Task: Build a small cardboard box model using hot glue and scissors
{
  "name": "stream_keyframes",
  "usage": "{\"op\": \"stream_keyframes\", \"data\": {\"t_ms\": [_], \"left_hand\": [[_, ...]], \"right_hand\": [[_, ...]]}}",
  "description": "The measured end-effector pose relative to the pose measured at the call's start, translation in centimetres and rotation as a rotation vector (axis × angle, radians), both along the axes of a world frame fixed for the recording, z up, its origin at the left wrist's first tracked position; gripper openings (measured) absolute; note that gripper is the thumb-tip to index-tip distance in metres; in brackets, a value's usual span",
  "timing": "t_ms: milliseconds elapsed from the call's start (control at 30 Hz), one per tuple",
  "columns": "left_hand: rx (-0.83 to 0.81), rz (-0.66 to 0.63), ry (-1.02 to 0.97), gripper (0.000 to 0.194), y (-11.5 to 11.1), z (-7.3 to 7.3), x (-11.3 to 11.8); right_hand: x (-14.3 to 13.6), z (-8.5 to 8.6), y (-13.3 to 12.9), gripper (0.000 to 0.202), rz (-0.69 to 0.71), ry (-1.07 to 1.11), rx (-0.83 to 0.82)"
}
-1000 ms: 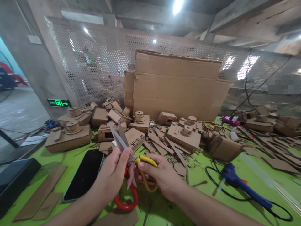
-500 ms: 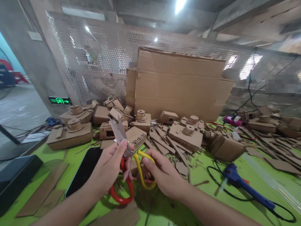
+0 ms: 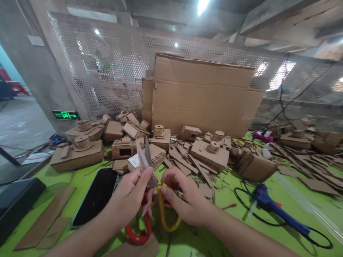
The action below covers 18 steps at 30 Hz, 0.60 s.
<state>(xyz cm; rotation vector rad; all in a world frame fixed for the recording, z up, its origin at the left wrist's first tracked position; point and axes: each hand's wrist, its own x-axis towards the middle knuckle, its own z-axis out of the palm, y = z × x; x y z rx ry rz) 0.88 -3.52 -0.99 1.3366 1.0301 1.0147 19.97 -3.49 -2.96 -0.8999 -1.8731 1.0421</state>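
Observation:
Scissors (image 3: 145,162) with one red and one yellow handle are held over the green table, blades pointing up and slightly parted. My left hand (image 3: 136,187) is closed round the base of the blades, its thumb on the metal near the pivot. The red loop hangs below it. My right hand (image 3: 184,198) pinches the upper part of the yellow handle, whose loop hangs beneath the fingers. Behind the blades lies a printed cardboard piece (image 3: 158,156).
Cardboard camera models (image 3: 211,153) and scraps (image 3: 182,160) line the back before a large cardboard sheet (image 3: 203,100). A phone (image 3: 95,196) and cardboard strips (image 3: 46,217) lie left. A blue glue gun (image 3: 278,210) with its cable lies right.
The scissors have turned more upright and shifted slightly right, their blades closer together. My left hand moved right with them, and my right hand's fingers moved up the yellow handle towards the pivot.

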Motion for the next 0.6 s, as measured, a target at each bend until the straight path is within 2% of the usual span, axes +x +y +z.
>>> {"op": "stream_keyframes", "data": {"t_ms": [233, 600], "left_hand": [[-0.056, -0.028, -0.084, 0.038, 0.44, 0.5, -0.37], [-0.066, 0.002, -0.078, 0.041, 0.11, 0.35, -0.03]], "right_hand": [[0.81, 0.55, 0.31, 0.02, 0.031, -0.134, 0.157], [0.94, 0.52, 0.17, 0.017, -0.017, -0.162, 0.245]]}}
